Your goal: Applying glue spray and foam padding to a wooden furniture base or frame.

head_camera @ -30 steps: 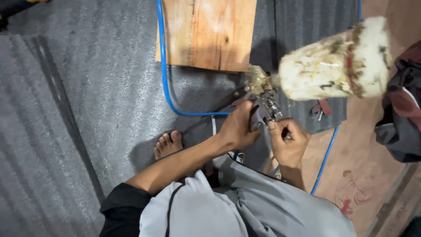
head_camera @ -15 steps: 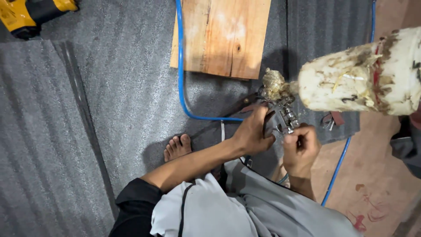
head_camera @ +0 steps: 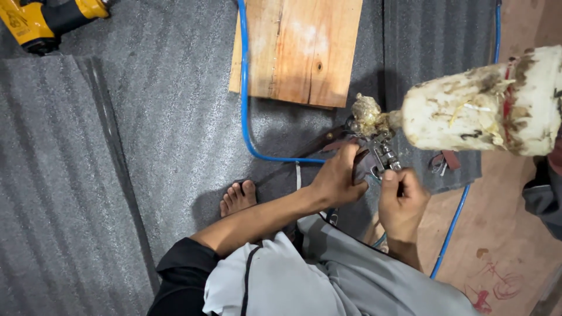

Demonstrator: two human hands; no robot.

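Note:
A paint spray gun (head_camera: 379, 153) with a large, paint-crusted white cup (head_camera: 486, 104) is held low over the floor. My left hand (head_camera: 338, 177) grips the gun's metal body from the left. My right hand (head_camera: 403, 201) is closed around a small part at the gun's lower end, just right of the left hand. A blue air hose (head_camera: 246, 88) runs down past the wooden board (head_camera: 303, 48) and curves toward the gun. My bare foot (head_camera: 237, 197) rests on the grey mat below the hose.
A yellow and black power tool (head_camera: 47, 19) lies at the top left. Dark corrugated sheets (head_camera: 52, 193) cover the left side. A small red-handled tool (head_camera: 445, 161) lies on the mat under the cup. Brown floor (head_camera: 503, 251) with red marks shows at right.
The view has shifted, so everything sits further right and lower in frame and the yellow tool has come into sight. Both hands stay on the spray gun with small finger movements.

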